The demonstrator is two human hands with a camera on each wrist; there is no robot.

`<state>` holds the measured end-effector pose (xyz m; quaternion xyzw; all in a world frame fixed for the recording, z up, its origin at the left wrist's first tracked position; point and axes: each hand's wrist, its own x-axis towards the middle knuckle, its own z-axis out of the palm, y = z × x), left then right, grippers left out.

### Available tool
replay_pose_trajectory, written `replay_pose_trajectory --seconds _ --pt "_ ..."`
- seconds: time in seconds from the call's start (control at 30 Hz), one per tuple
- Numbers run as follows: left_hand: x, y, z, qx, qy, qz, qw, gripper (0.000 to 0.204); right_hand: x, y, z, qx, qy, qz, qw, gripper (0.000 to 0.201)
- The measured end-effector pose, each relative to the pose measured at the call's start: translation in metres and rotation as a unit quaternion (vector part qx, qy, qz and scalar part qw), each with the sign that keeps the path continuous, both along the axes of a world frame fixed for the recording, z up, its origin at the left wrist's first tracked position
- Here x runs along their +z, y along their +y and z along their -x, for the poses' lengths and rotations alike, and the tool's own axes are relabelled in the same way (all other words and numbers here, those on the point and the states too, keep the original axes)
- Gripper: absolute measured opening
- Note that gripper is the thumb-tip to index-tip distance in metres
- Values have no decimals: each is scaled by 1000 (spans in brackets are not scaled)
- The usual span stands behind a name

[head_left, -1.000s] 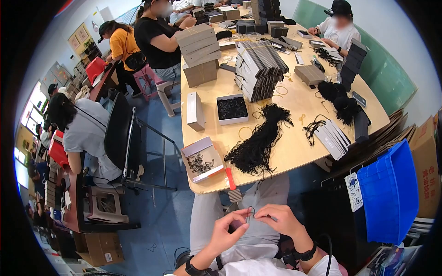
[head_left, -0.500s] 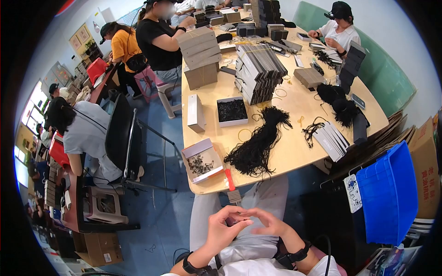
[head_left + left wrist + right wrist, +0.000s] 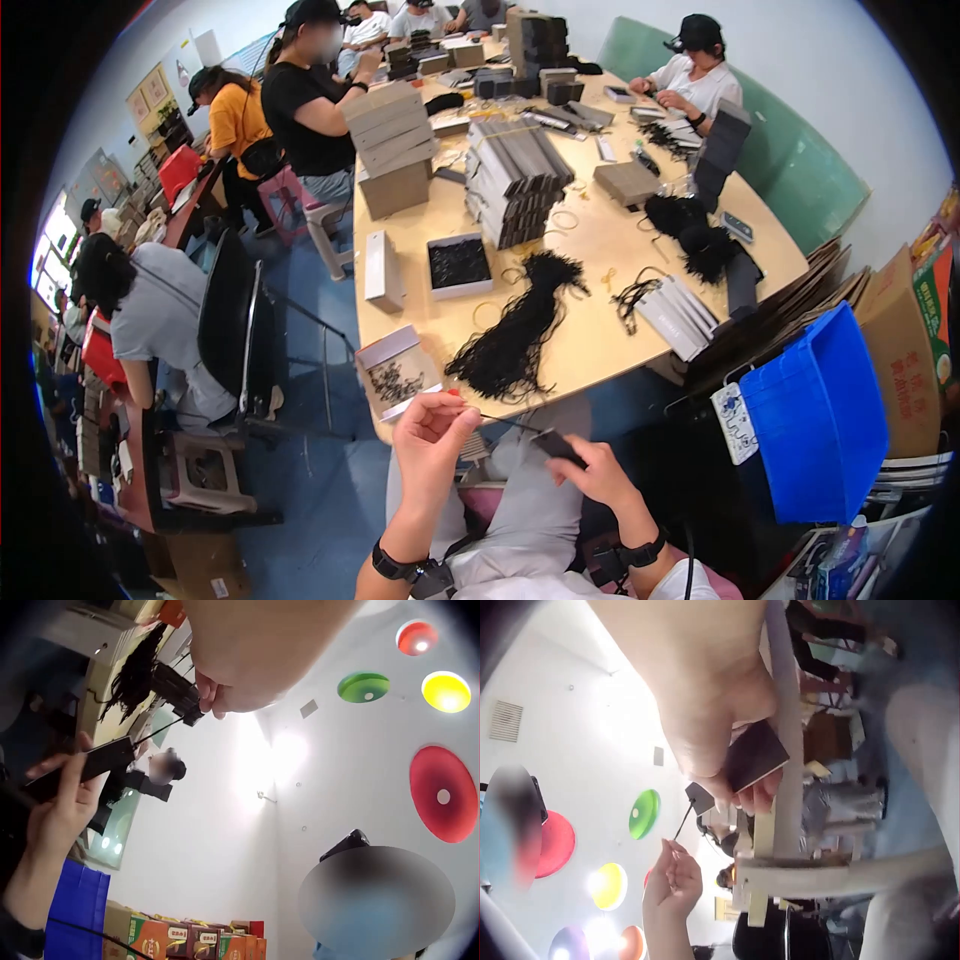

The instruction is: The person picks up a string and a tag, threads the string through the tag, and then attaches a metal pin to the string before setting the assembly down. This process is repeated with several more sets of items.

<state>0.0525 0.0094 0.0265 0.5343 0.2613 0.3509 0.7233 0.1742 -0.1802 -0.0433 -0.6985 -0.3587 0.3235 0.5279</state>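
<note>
My right hand (image 3: 602, 474) grips a flat, dark rectangular hang tag (image 3: 558, 447) above my lap, thumb on one side and fingers on the other. From the tag's end a thin black cord (image 3: 508, 422) runs straight to my left hand (image 3: 428, 440). The left thumb and forefinger pinch the cord's far end, close to the table's front edge. In the left wrist view the tag (image 3: 109, 760) appears as a long dark strip with the cord (image 3: 159, 729) leaving its tip. The right wrist view shows the tag's dark face (image 3: 756, 756), partly covered by the fingers.
On the table (image 3: 610, 345) lie a bundle of black cords (image 3: 515, 335), an open box of small dark pieces (image 3: 398, 380), a box of black pieces (image 3: 460, 264) and a banded stack of grey tags (image 3: 515, 180). A blue bin (image 3: 815, 420) stands at the right. Other people sit around.
My hands were close together over my lap, with a thin dark loop between them. They have moved apart, the left toward the table, and the tag and straight cord now show. The head view has turned right.
</note>
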Motion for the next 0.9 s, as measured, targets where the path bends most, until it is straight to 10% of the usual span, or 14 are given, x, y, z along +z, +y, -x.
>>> replay_pose_trajectory --seconds 0.33,0.6,0.73,0.8,0.9 --pt "-25 -38 -93 -244 -170 235 926 41 27 -8 -100 -344 -402 -4 848 26" --pt "-42 -40 -87 -260 -221 276 899 47 15 -11 -163 -369 -536 53 758 13" --pt "-28 -31 -15 -338 -47 105 934 35 -3 -7 -176 -380 -547 130 734 17" --pt "-29 -19 12 -272 -50 64 959 26 -8 -2 -178 -408 -567 154 699 23" --pt "-19 32 38 31 199 -351 914 13 -6 10 -172 -439 -582 160 666 32"
